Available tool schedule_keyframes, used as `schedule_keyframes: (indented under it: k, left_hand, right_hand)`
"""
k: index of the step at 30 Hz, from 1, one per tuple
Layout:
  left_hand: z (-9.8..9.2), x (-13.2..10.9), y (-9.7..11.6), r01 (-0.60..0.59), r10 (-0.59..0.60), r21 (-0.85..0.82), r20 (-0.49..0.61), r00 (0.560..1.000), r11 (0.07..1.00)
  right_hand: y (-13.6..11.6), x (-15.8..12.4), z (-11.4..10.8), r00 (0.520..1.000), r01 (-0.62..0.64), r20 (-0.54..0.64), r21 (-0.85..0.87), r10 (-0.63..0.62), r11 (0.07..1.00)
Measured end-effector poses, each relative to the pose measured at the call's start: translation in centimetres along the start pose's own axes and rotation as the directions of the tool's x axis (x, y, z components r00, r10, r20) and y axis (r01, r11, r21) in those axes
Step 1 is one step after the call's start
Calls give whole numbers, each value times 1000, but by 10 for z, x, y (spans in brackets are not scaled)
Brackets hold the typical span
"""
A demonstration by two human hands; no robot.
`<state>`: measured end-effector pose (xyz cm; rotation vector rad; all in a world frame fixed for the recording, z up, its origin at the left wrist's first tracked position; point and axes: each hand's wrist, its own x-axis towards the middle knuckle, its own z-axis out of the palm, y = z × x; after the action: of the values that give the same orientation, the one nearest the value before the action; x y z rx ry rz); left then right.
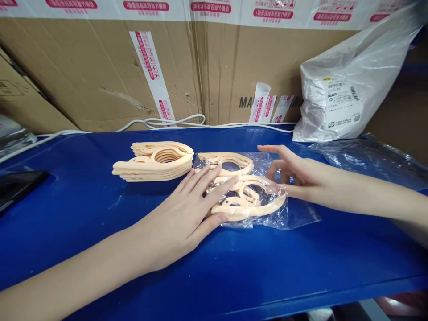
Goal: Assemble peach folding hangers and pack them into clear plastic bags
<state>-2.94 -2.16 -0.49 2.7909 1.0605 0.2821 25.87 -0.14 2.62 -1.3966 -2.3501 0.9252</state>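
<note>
Cream folding clothes hangers (pixel 269 208) lie inside a clear plastic bag (pixel 302 216) on the blue tabletop. My left hand (pixel 187 214) rests flat on the bag's left part, fingers spread over the hangers and hiding some of them. At the bag's right side is my right hand (pixel 297 174). Its thumb touches the plastic over the hangers' rounded end, the index finger points out above, and the other fingers bend loosely with a gap to the thumb. Just left of the bag sits a neat stack of matching folded hangers (pixel 157 171), not in plastic.
Cardboard boxes (pixel 100 67) stand along the back, with a white cable (pixel 187 122) in front. A white shipping bag (pixel 334 89) leans at back right, above loose clear plastic (pixel 374 156). A dark, phone-like object (pixel 20 189) lies at the left. The table's front edge (pixel 301 305) is close.
</note>
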Motion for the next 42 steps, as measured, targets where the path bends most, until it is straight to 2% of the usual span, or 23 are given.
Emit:
schedule_keyframes:
  k: [4, 8, 11, 15, 17, 22, 27, 30, 42]
  left_hand:
    - [0, -1, 3, -45, 45, 36, 1, 999, 998]
    - [-1, -1, 5, -25, 25, 23, 10, 1000, 999]
    - [-1, 0, 5, -18, 17, 7, 15, 1000, 1000]
    - [1, 0, 5, -9, 9, -4, 2, 1000, 1000]
    - [2, -1, 5, -10, 9, -9, -18, 1000, 1000]
    - [3, 0, 6, 13, -14, -25, -14, 1000, 1000]
    - [5, -2, 1, -34, 32, -22, -81, 996, 999]
    - [2, -3, -2, -53, 52, -16, -59, 997, 998]
    - [1, -1, -4, -50, 50, 12, -47, 998, 999]
  right_hand:
    - [6, 5, -5, 999, 48, 17, -39, -48, 998]
    - [4, 4, -9, 997, 66, 40, -150, -60, 986]
    - [1, -2, -16, 992, 86, 104, -220, -65, 972]
    - [2, -4, -22, 968, 124, 233, -137, -90, 983]
    - [3, -3, -21, 962, 142, 246, -100, -114, 985]
    - [1, 3, -11, 970, 171, 189, -94, -151, 981]
    - [0, 7, -1, 967, 240, 105, -81, -232, 967]
    - [-1, 7, 1, 965, 260, 56, -96, -256, 961]
    - [-4, 10, 7, 965, 263, -24, 35, -262, 964]
